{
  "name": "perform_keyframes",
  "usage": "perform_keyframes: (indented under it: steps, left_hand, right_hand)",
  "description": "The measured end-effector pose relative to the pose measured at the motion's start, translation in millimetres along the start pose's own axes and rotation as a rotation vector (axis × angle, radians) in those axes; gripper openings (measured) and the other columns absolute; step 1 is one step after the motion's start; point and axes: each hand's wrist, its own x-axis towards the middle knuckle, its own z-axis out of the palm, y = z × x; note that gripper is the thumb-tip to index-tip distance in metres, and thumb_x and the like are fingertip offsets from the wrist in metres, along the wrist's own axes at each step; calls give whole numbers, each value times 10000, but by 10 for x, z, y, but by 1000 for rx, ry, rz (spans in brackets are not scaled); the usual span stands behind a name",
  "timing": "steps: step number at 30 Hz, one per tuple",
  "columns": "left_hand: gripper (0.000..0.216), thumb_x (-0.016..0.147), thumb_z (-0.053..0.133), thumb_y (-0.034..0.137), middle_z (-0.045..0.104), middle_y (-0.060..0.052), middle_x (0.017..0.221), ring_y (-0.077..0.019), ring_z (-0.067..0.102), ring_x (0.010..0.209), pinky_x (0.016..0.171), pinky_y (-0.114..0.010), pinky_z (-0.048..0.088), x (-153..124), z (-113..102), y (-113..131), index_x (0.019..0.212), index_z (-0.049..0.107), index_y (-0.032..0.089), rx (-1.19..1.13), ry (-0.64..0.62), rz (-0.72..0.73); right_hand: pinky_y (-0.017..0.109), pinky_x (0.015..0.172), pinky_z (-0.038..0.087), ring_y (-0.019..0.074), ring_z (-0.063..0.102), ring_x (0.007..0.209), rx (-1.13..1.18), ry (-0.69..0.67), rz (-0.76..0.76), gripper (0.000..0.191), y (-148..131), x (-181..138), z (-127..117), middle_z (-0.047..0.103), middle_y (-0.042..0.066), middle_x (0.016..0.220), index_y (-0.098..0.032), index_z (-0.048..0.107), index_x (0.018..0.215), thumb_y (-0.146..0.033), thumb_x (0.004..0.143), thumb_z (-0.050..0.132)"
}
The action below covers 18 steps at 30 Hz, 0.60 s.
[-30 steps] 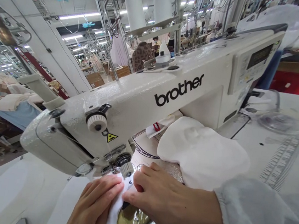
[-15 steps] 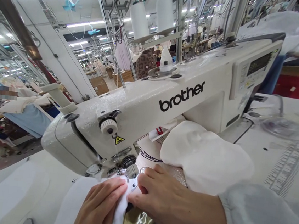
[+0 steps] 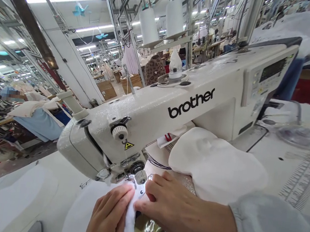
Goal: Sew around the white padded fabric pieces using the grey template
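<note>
A white sewing machine [image 3: 150,111] lettered "brother" spans the view. At its lit needle area lies a strip of white fabric [image 3: 129,226], running down toward me. My left hand [image 3: 110,212] presses its fingers together on the strip's left side, fingertips close to the presser foot. On the other side my right hand [image 3: 174,208] is curled, thumb tip against the strip's right edge beside the metal plate. Whatever lies under its folded fingers is hidden. More white fabric [image 3: 81,204] spreads left of my left hand.
Puffy white cloth pieces [image 3: 214,159] lie under the machine arm, right of the needle. A printed ruler [image 3: 300,179] marks the table at right, near a clear round plastic item [image 3: 299,135]. Thread cones [image 3: 149,27] stand behind. A person [image 3: 10,93] is far left.
The whole view has shifted, so the machine and hands appear slightly further right. Both hands keep nearly the same place at the needle; any fabric movement is too small to tell.
</note>
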Motion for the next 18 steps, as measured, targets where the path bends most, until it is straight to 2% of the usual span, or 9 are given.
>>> perform_keyframes:
  steps: [8, 18]
  left_hand:
    - [320, 927, 454, 180, 713, -28, 1184, -126, 666, 1101, 853, -215, 563, 7, 53, 87, 1228, 561, 195, 34, 37, -80]
    - [304, 937, 440, 192, 717, -59, 1167, -146, 694, 1027, 747, -238, 568, -9, 127, 184, 1206, 582, 174, 119, 42, -142]
  right_hand:
    - [333, 759, 358, 184, 436, 834, -42, -4, 30, 112, -1, 4, 14, 530, 36, 923, -190, 540, 947, -129, 980, 451]
    - [339, 740, 329, 188, 442, 830, -43, 28, 57, 123, 7, -2, 76, 544, 33, 918, -196, 549, 938, -128, 968, 451]
